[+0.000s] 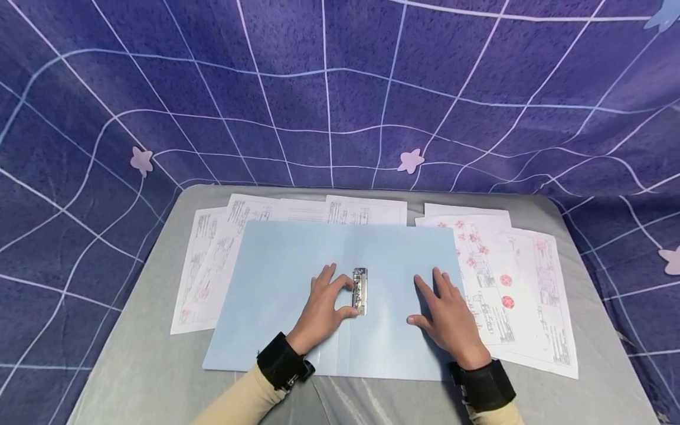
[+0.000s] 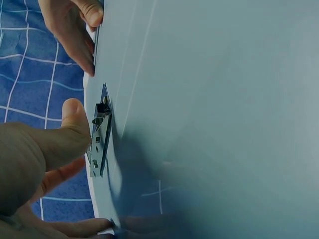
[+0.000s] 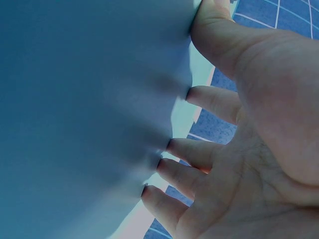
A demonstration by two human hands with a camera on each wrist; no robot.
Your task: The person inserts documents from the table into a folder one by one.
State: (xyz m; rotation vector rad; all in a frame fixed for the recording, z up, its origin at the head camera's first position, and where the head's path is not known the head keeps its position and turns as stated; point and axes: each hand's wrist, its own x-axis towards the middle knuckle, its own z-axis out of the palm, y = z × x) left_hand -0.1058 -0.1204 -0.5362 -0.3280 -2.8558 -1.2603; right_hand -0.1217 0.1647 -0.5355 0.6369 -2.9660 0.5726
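Blue folder (image 1: 281,277) lies flat, partly covering printed sheets (image 1: 531,319) on the counter (image 1: 138,366); left hand (image 1: 320,308) pinches metal clip (image 1: 361,290); right hand (image 1: 451,316), fingers spread, touches folder.

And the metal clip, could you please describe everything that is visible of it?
The metal clip is narrow, silver and shiny, with small raised parts. It lies near the middle of the open light-blue folder, pointing lengthwise up the head view. The left hand seems to touch its left side with thumb and curved index finger; whether it pinches the clip is unclear.
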